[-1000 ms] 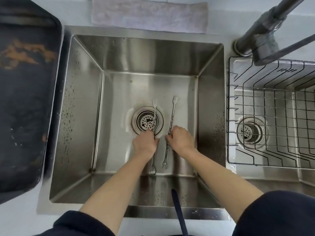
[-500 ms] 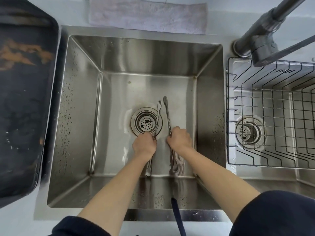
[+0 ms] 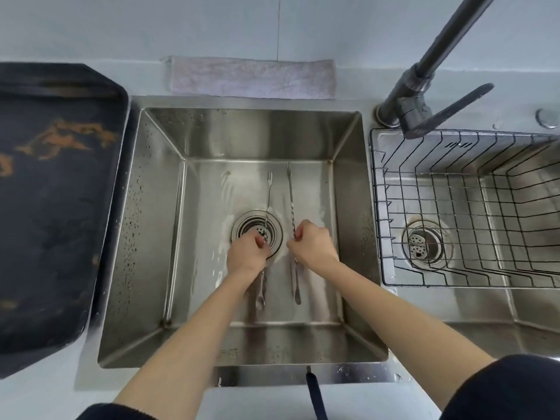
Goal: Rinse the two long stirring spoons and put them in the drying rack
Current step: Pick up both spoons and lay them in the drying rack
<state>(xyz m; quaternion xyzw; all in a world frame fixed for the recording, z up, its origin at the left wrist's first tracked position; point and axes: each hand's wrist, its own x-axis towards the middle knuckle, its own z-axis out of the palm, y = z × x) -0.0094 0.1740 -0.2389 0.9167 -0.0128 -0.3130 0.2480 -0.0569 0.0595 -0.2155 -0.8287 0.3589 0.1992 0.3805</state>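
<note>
Over the sink (image 3: pixel 157 225), the left hand (image 3: pixel 247 254) grips one spoon (image 3: pixel 268 201) above the drain (image 3: pixel 257 230), the right hand (image 3: pixel 312 245) grips the other spoon (image 3: pixel 291 195) just right, rack (image 3: pixel 466 207) far right.

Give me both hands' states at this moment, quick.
Left hand: closed on the left stirring spoon, over the sink drain.
Right hand: closed on the right stirring spoon.
</note>
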